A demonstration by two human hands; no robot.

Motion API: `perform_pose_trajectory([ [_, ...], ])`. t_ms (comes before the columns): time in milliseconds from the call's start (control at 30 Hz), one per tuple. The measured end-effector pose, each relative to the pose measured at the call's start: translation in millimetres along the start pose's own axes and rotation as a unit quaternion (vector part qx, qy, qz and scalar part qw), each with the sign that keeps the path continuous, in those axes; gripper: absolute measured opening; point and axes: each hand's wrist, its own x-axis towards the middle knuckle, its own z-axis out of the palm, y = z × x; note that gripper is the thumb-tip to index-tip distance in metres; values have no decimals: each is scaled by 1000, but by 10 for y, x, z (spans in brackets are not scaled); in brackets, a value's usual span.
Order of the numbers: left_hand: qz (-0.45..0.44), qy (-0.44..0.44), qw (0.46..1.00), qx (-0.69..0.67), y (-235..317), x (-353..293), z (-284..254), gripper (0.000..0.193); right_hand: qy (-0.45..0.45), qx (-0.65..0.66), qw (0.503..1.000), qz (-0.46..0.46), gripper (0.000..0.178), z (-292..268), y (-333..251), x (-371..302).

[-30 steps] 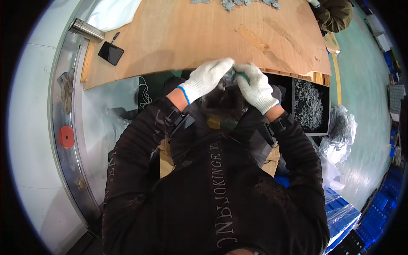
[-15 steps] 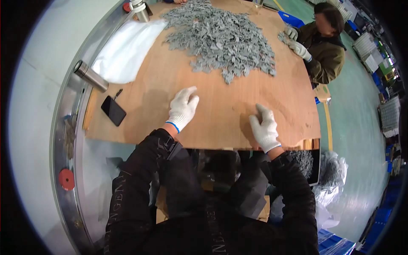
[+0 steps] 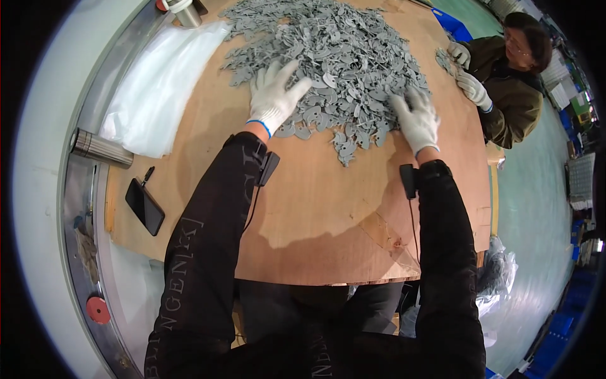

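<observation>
A large heap of small flat grey parts (image 3: 344, 54), curved and with holes, covers the far middle of the wooden table (image 3: 303, 227). My left hand (image 3: 276, 95), in a white knitted glove with a blue cuff edge, reaches onto the heap's near left side with its fingers spread. On the right edge of the heap lies my right hand (image 3: 416, 119), gloved the same way, its fingers apart and slightly blurred. Neither hand grips a part that I can make out. Some parts beneath the fingers are hidden.
White plastic sheeting (image 3: 161, 88) lies along the left, beside a steel flask (image 3: 104, 148) and a black phone (image 3: 145, 207). At the right edge a co-worker (image 3: 511, 82) in gloves handles a few grey parts (image 3: 445, 61). A blue bin (image 3: 451, 24) stands behind.
Both my hands have moved forward from the near part of the table onto the heap, and their fingers have spread. The view has shifted closer over the table.
</observation>
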Motion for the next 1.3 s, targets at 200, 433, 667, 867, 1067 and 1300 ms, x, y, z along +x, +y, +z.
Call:
perform_pose_trajectory([
  [200,17,-73,997,-15,332,-113,146,78,-58,56,994,-77,84,57,-624,-557],
  [433,32,-80,984,-154,454,-897,24,71,-66,159,975,-142,81,-110,-621,-1446],
  [667,-152,-57,871,-463,575,-1738,-459,50,-148,368,911,-118,58,-691,-134,-2226],
  [867,299,-34,947,-115,747,-2172,-972,46,-57,388,919,-50,42,-633,87,-2495],
  [1067,328,-160,931,-27,772,-2150,-945,38,-62,338,935,-89,33,-623,-79,-2459],
  [1300,260,-155,948,-100,717,-2098,-969,34,-34,185,953,-236,36,-716,-389,-2235],
])
